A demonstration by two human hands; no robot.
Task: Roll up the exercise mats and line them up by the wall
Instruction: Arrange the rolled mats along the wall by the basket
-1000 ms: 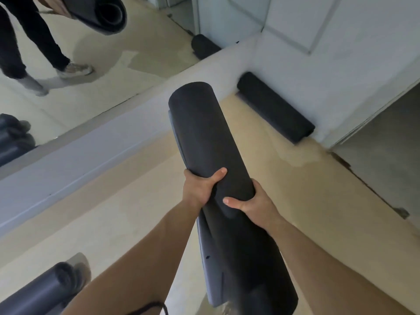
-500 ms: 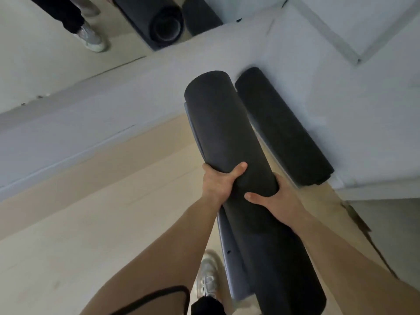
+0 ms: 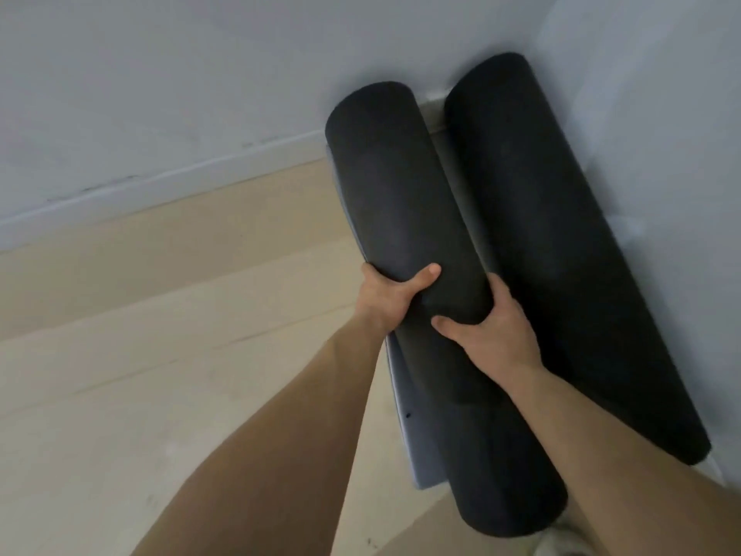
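I hold a rolled black exercise mat (image 3: pixel 401 202) with both hands around its middle. My left hand (image 3: pixel 387 298) grips it from the left side, thumb over the top. My right hand (image 3: pixel 493 331) grips it from the right, thumb across the roll. The mat's loose grey edge hangs under the roll on the left. A second rolled black mat (image 3: pixel 561 242) lies on the floor against the right wall, just right of the held one and nearly parallel to it. A narrow gap shows between the two rolls at their far ends.
White walls meet in a corner (image 3: pixel 533 46) just beyond the mats. A pale wooden floor (image 3: pixel 160 355) spreads to the left. A light shoe (image 3: pixel 561 535) shows at the bottom right under the held mat.
I have moved closer to the corner and lowered the held mat beside the mat on the floor. The mirror and the person seen in it have left the view.
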